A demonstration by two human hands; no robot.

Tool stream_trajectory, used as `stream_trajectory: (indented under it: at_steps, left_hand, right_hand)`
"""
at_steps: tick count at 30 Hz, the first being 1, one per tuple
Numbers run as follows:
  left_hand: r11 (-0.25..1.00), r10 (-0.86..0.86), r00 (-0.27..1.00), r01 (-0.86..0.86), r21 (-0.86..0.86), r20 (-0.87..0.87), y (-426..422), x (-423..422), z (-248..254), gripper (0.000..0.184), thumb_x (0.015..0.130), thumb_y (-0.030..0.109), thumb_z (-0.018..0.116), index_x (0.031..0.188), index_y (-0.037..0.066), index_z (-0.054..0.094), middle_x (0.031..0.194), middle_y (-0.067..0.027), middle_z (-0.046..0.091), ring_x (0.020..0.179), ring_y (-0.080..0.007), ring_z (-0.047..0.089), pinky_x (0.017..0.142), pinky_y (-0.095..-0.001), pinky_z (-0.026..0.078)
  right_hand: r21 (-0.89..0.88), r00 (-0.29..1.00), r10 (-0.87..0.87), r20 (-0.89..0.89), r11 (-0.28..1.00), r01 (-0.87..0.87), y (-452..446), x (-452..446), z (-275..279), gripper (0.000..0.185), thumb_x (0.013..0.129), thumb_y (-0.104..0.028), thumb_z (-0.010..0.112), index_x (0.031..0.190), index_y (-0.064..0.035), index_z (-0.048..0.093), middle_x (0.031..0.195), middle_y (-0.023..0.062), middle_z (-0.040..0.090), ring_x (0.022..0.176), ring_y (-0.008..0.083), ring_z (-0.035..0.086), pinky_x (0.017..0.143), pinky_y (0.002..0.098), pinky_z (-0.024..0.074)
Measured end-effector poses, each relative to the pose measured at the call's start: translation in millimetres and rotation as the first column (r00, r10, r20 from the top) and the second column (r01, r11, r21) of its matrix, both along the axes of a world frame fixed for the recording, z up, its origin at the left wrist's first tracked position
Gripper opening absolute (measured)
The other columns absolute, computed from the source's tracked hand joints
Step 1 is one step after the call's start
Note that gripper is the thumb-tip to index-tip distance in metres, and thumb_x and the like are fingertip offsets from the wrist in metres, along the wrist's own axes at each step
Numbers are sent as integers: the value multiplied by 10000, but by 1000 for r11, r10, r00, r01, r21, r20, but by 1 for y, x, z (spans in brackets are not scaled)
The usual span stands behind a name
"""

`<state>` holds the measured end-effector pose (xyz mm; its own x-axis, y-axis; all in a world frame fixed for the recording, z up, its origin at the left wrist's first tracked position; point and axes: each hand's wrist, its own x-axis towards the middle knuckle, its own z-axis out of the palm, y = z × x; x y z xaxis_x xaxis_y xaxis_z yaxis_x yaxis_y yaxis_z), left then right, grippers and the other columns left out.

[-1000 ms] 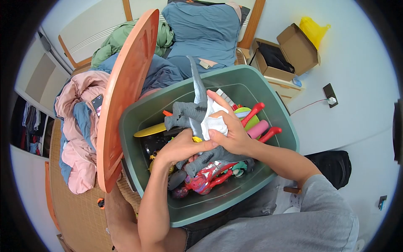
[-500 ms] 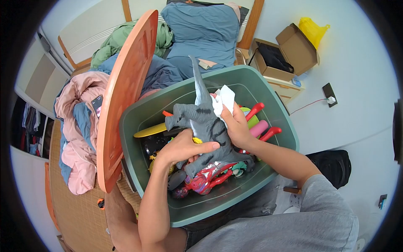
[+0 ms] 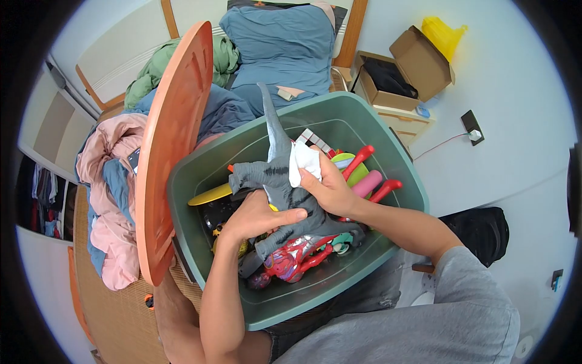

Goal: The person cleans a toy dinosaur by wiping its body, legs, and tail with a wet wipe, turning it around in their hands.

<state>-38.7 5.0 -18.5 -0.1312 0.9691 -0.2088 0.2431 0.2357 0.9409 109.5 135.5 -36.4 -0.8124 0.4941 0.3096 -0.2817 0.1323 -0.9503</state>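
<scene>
A grey toy dinosaur [image 3: 298, 203] with dark stripes lies tilted over the green bin [image 3: 285, 309], its tail pointing up toward the bed. My left hand [image 3: 257, 217] is wrapped round its body, thumb on top and fingers underneath, partly hidden. A crumpled white cloth or tissue [image 3: 305, 161] is pinched in my right hand [image 3: 330, 185], against the dinosaur near the base of its tail. Beneath it in the bin are a red toy figure [image 3: 291, 261], a yellow piece [image 3: 210, 194], a pink cylinder [image 3: 367, 183] and red-ended pieces [image 3: 360, 162].
An orange lid [image 3: 176, 139] stands upright at the bin's left. Behind are blue bedding [image 3: 282, 48] and a pink blanket [image 3: 115, 200] on the bed. An open cardboard box [image 3: 388, 91] sits on a small cabinet [image 3: 403, 124] at right, near a black bag [image 3: 476, 233].
My right hand and the white cloth have shifted along the dinosaur, now nearer its tail base, lower than half a second ago. The view has tilted slightly. My left hand keeps its hold.
</scene>
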Motion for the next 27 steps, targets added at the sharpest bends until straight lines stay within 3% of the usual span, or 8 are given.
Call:
stream_trajectory:
  at_steps: [8, 11, 13, 14, 16, 19, 22, 27]
  left_hand:
    - [999, 52, 998, -52, 15, -39, 2, 5, 8, 723, 644, 544, 816, 1004, -53, 622, 752, -98, 631, 554, -147, 584, 508, -310, 476]
    - [999, 22, 998, -24, -26, -65, 1, 4, 9, 797, 626, 544, 821, 1056, -93, 606, 840, -148, 657, 688, -202, 639, 626, -349, 517]
    - [1000, 23, 991, -23, 4, -133, 1, 2, 2, 873, 626, 540, 816, 1151, -113, 572, 1019, -232, 647, 949, -284, 642, 840, -384, 505]
    - [1000, 27, 991, -26, 6, -133, 1, 1, 0, 873, 626, 540, 816, 1151, -113, 572, 1019, -232, 647, 949, -284, 642, 840, -384, 505]
    - [1000, 16, 995, -17, -3, -101, 1, 0, -2, 937, 622, 539, 814, 1244, -102, 528, 1204, -269, 580, 1184, -332, 541, 1017, -386, 406]
    - [1000, -5, 1000, 6, 10, -27, -1, 2, 19, 920, 614, 483, 838, 1273, -75, 522, 1286, -253, 541, 1248, -325, 496, 1062, -375, 364]
    - [994, 39, 999, -39, 99, 1, -3, -5, 3, 921, 605, 427, 866, 1293, -71, 510, 1322, -221, 531, 1268, -310, 482, 1071, -369, 353]
    - [993, 54, 998, -55, 103, 15, -5, -9, 4, 876, 624, 353, 879, 1293, -66, 500, 1246, -170, 586, 1196, -246, 523, 1055, -359, 362]
  right_hand:
    - [-155, 994, -89, -67, 985, 78, 10, -8, 3, 355, 996, -192, 530, 1287, 1, 464, 1096, 26, 573, 992, 87, 535, 882, 271, 450]
    - [-382, 994, -79, -81, 923, 42, 16, -10, -4, 328, 996, -188, 540, 1277, -25, 489, 1160, 21, 584, 1048, 94, 547, 908, 270, 447]
    - [-427, 997, -49, -63, 904, 17, 15, -10, -2, 328, 999, -191, 534, 1281, -31, 489, 1167, 21, 582, 1060, 99, 545, 921, 277, 442]
    - [-471, 999, -21, -47, 882, -4, 15, -10, -1, 328, 1001, -195, 528, 1285, -36, 489, 1174, 21, 579, 1072, 104, 542, 934, 283, 437]
    - [-529, 998, 36, -47, 847, -55, 14, -9, -1, 332, 1004, -204, 520, 1290, -38, 487, 1187, 22, 576, 1087, 108, 538, 949, 293, 431]
    - [-576, 994, 104, -34, 810, -105, 15, -8, -4, 344, 1011, -223, 505, 1300, -38, 481, 1213, 25, 568, 1116, 118, 530, 974, 311, 422]
    - [-569, 990, 135, -35, 812, -130, 16, -8, -3, 353, 1013, -230, 500, 1307, -36, 476, 1224, 24, 565, 1124, 123, 528, 984, 315, 416]
    - [-555, 991, 128, -37, 822, -127, 11, -6, 4, 354, 1006, -215, 518, 1310, -39, 475, 1188, 14, 567, 1096, 111, 527, 970, 296, 418]
